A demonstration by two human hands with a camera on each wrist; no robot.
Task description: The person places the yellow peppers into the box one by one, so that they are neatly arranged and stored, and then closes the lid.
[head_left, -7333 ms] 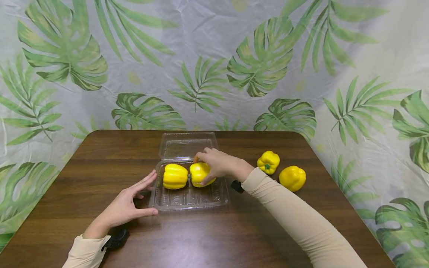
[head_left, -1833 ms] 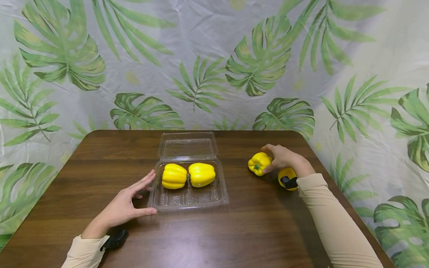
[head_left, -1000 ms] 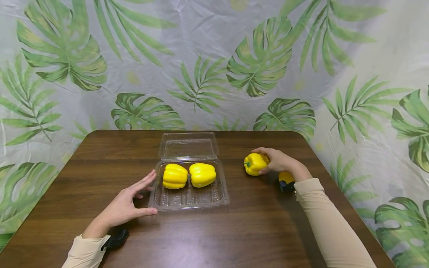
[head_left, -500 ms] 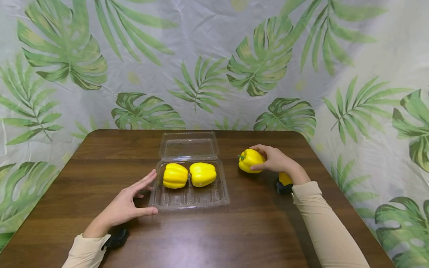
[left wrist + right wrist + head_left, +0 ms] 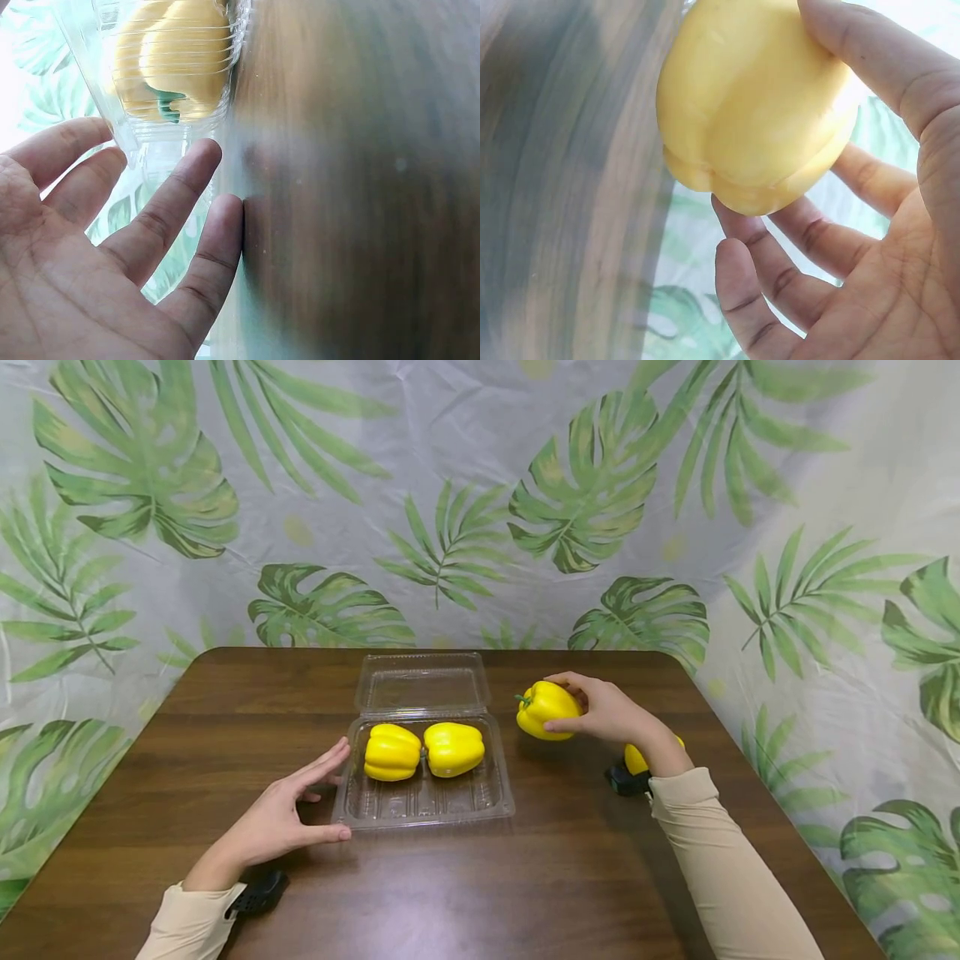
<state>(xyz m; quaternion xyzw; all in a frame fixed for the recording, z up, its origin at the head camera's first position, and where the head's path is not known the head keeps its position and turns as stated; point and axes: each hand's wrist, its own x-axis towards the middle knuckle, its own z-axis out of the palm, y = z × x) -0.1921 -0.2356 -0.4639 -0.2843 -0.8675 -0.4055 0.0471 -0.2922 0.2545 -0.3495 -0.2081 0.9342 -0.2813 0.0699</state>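
My right hand (image 5: pixel 611 714) grips a yellow bell pepper (image 5: pixel 547 710) between thumb and fingers, its green stem pointing left. In the right wrist view the pepper (image 5: pixel 757 105) fills the upper middle, with the fingers (image 5: pixel 810 232) curled around its lower side. At the left edge of a clear plastic clamshell container (image 5: pixel 420 818), my left hand (image 5: pixel 273 827) rests with fingers spread and fairly straight. Inside the container two yellow peppers lie side by side, the left pepper (image 5: pixel 392 752) and the right pepper (image 5: pixel 454 750). Its hinged lid (image 5: pixel 422 683) lies back, away from me.
Another yellow pepper (image 5: pixel 636 758) sits on the table at the right, partly hidden behind the right wrist and its black wrist camera (image 5: pixel 628 778). The brown wooden table (image 5: pixel 480 893) meets a leaf-patterned cloth (image 5: pixel 450 510) at its far edge.
Over seven seconds, my right hand has left the right pepper in the container, reached right, taken hold of another pepper, turned it stem-left, and raised it leftward. My left hand stays put.
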